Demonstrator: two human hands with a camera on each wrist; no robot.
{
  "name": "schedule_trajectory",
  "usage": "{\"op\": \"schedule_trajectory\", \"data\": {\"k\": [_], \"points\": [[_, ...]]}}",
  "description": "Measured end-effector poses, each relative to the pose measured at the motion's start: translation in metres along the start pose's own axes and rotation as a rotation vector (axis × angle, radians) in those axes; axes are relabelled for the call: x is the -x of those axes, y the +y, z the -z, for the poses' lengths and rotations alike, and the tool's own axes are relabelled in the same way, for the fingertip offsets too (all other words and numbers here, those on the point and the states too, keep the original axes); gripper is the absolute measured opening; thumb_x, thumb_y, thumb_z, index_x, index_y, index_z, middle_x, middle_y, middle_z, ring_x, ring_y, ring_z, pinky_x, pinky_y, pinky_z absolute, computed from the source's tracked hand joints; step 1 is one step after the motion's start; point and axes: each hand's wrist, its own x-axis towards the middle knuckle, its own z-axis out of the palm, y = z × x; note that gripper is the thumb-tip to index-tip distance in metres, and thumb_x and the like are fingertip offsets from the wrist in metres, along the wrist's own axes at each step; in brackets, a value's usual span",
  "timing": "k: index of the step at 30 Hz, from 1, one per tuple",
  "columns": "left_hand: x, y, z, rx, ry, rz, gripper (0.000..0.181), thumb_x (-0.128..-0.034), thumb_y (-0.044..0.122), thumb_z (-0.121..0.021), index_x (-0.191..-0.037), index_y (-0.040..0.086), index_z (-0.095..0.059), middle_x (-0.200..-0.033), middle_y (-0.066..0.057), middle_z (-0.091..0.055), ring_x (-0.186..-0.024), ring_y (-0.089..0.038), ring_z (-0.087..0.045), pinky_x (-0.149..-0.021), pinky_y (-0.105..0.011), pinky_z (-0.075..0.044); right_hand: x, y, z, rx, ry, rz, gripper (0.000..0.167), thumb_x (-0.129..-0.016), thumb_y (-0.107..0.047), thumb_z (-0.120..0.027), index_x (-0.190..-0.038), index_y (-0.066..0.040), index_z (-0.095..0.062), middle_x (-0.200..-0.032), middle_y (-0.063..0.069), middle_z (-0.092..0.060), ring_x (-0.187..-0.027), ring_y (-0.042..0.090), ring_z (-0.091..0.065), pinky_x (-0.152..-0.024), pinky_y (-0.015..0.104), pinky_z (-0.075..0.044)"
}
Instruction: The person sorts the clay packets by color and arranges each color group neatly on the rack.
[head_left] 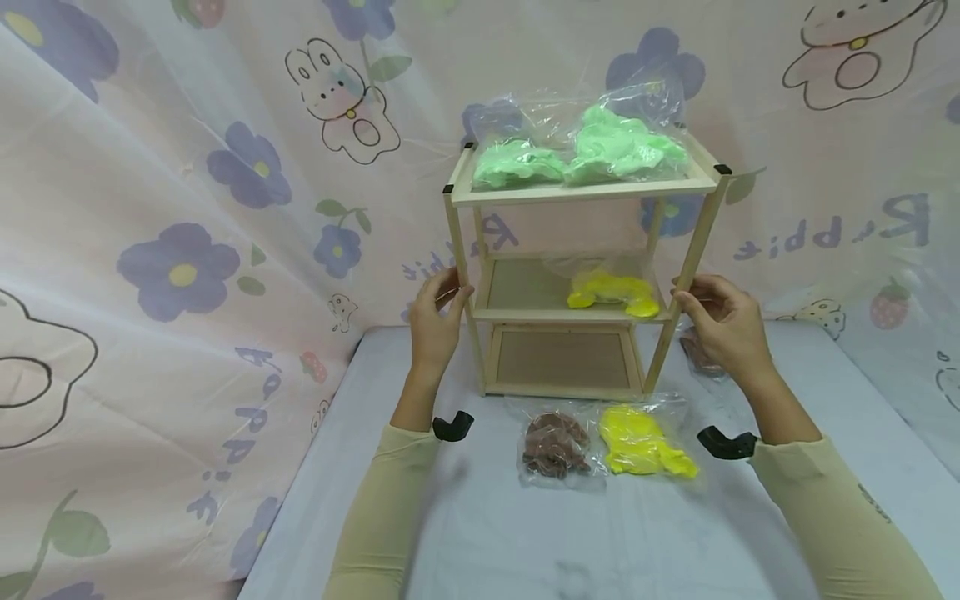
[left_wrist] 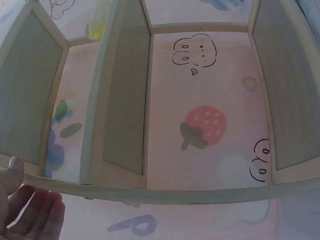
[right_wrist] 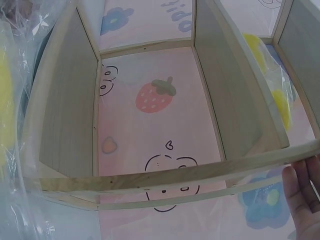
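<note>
A light wooden three-tier shelf with black-capped upper corners stands between my hands. My left hand holds its left front post, at about the middle tier's height; in the left wrist view the thumb lies against the wood. Opposite, my right hand grips the right front post between thumb and fingers. Bags of light green soft material lie on the top tier. On the middle tier sits a bag of yellow material. The bottom tier bears nothing visible.
In front of the shelf, a bag of brown material and another yellow bag lie on the white tabletop. A further brown bag is partly hidden behind my right hand. A patterned curtain hangs behind.
</note>
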Motion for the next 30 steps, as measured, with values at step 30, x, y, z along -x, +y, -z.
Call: {"op": "schedule_trajectory", "data": {"k": [30], "points": [[-0.011, -0.008, 0.004, 0.099, -0.116, 0.126, 0.033, -0.1039, 0.016, -0.073, -0.130, -0.002, -0.066, -0.123, -0.017, -0.072, -0.115, -0.031, -0.071, -0.108, -0.042, -0.056, 0.064, -0.005, 0.004, 0.231, -0.061, -0.094, 0.024, -0.105, -0.010, -0.072, -0.125, 0.002, -0.071, -0.115, 0.008, -0.071, -0.097, -0.011, -0.059, -0.083, 0.002, -0.047]]}}
